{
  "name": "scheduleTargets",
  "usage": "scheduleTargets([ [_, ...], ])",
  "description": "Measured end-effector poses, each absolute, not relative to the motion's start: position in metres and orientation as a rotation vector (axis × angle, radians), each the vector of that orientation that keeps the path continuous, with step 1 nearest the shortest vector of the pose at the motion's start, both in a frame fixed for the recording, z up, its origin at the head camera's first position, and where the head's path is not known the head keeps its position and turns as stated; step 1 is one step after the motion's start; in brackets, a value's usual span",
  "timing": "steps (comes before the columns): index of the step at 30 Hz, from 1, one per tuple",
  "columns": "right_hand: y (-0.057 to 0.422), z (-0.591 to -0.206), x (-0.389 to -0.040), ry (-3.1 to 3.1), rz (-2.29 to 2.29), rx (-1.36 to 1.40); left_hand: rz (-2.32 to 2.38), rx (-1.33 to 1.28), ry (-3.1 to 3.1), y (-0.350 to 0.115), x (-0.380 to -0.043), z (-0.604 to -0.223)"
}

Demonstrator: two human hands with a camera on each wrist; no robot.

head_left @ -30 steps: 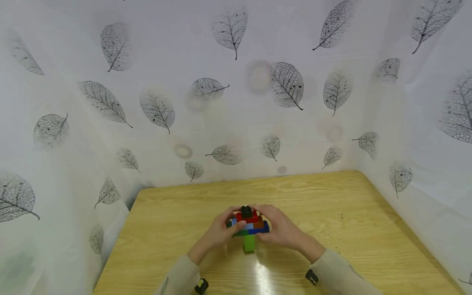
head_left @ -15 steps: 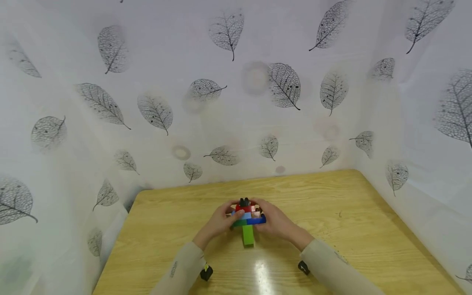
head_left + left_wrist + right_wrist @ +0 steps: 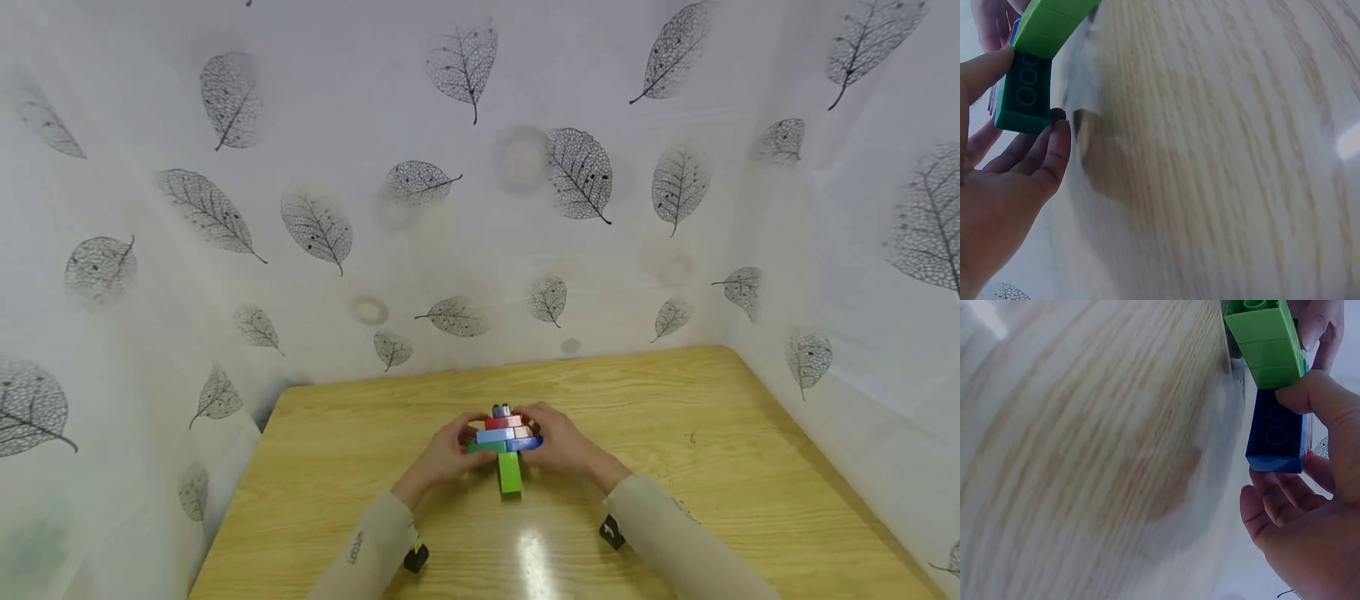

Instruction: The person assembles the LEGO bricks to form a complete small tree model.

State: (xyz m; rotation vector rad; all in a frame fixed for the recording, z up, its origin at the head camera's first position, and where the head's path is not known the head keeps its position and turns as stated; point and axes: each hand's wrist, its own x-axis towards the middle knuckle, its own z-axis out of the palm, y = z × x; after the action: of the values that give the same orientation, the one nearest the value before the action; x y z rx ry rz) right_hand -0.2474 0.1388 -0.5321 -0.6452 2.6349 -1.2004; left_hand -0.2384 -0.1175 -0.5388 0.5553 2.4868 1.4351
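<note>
Between both hands is a model of toy building bricks [image 3: 495, 435], shaped like a small tree. Its light green stem [image 3: 509, 473] hangs below stepped rows: a dark green brick [image 3: 1025, 94] and a blue brick [image 3: 1277, 434], then light blue and orange-brown, then red, with a dark brick [image 3: 501, 410] on top. My left hand [image 3: 445, 452] grips the dark green end, its thumb at the underside. At the blue end my right hand [image 3: 564, 446] holds on likewise, thumb pressed underneath near the stem. The stem's hollow bottom shows in the right wrist view.
A wooden table [image 3: 337, 467] lies beneath the hands, with glare near its front. White cloth [image 3: 480, 233] printed with grey leaves stands behind and at both sides. Small black devices [image 3: 416, 557] sit at both wrists.
The model first shifted slightly away from me, and its front faces now catch more light. My left thumb has slid from the front of the bricks down to below the dark green brick.
</note>
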Motion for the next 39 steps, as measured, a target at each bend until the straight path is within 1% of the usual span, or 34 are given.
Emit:
scheduleTargets([
  [8, 0.139, -0.537, -0.251, 2.623, -1.153, -0.644, 1.389, 0.622, 2.517, -0.119, -0.242, -0.547],
  [26, 0.138, -0.543, -0.252, 2.606, -1.083, -0.700, 1.228, 0.578, 2.596, -0.119, -0.236, -0.546],
  [39, 0.140, -0.545, -0.253, 2.578, -1.070, -0.692, 1.239, 0.551, 2.594, -0.118, -0.235, -0.546],
])
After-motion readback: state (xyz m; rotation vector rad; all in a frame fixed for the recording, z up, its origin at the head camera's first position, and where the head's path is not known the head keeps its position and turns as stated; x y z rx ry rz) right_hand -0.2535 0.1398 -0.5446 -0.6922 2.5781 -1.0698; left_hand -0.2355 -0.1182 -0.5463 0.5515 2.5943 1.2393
